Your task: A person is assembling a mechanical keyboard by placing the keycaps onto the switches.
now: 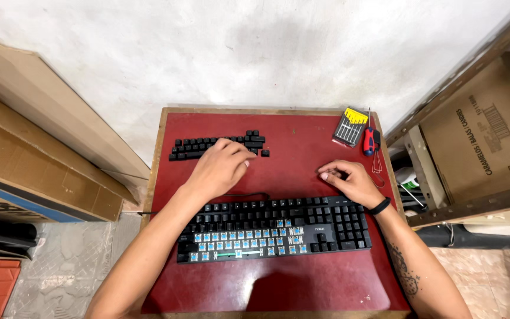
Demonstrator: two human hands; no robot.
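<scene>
On the red table top point(302, 283), near its front edge, a black mechanical keyboard point(274, 229) is laid lengthwise; many caps have been taken off its lower rows, so that blue switches are exposed there, while the top rows and the number pad at the right end are capped. Just behind the keyboard, toward the wall, a black cable point(249, 195) is seen running along the table. Farther back, on the left half of the table, the removed black keycaps point(205, 147) are set out in neat rows. The left hand point(222, 166) is laid over the right end of those rows, fingers curled down onto the caps; whether a cap is pinched cannot be told. The right hand point(349, 180) is rested on the table behind the number pad, fingers bent inward with the thumb against the fingertips; what, if anything, is pinched there is hidden. A black band is worn on that wrist. At the back right corner a case of small screwdrivers point(349, 126) with a yellow top and a red-handled tool point(370, 140) are placed side by side. Cardboard boxes point(36, 136) are stacked to the left, against the pale wall point(255, 47).
</scene>
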